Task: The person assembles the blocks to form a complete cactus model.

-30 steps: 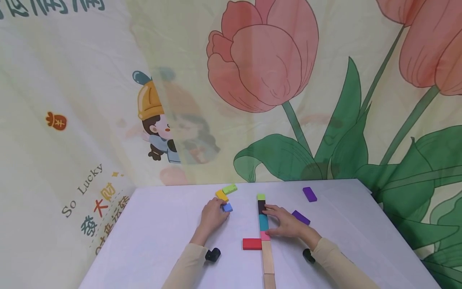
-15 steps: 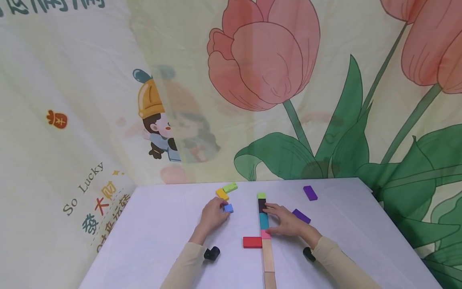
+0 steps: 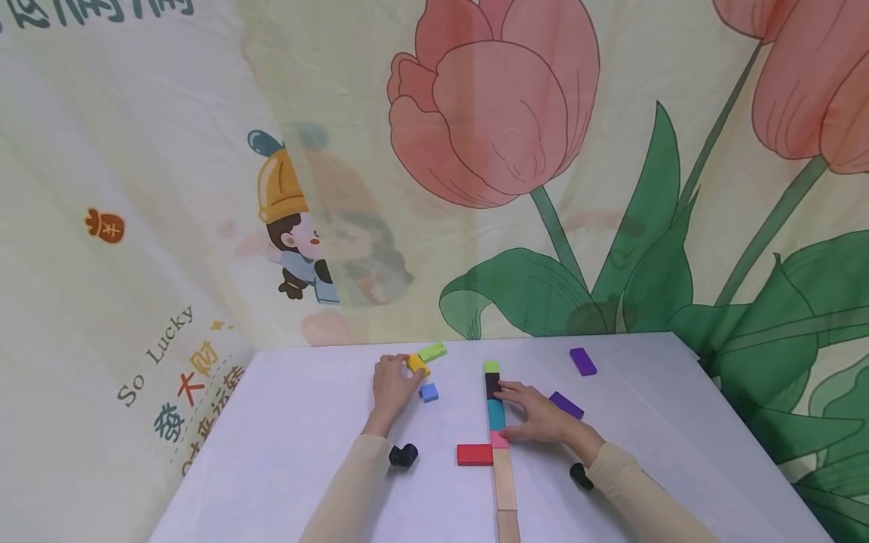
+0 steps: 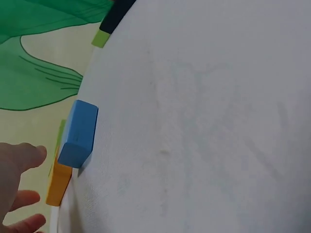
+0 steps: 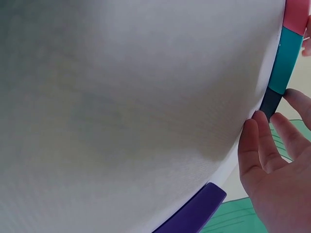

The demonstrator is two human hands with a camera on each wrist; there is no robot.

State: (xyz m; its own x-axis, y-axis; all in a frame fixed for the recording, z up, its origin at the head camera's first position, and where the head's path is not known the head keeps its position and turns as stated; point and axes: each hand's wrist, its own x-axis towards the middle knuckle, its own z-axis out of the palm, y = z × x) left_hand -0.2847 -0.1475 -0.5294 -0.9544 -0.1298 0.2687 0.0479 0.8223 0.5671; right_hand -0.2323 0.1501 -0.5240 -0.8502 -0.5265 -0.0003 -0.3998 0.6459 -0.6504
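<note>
Left hand shifted forward; yellow block beside.

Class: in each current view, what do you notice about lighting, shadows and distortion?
Head: even light, soft shadow by the right sleeve; left wrist: white table bows at its edge, blue block crisp; right wrist: upper-left corner dark, grey shadow beside the right hand.

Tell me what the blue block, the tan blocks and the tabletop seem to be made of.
Blue block: probably painted wood, satin finish, given its even colour and softened edges; plastic is possible.
Tan blocks: likely bare wood, judging by their pale timber colour.
Tabletop: seemingly covered in matte fabric, with a faint ribbed texture.
</note>
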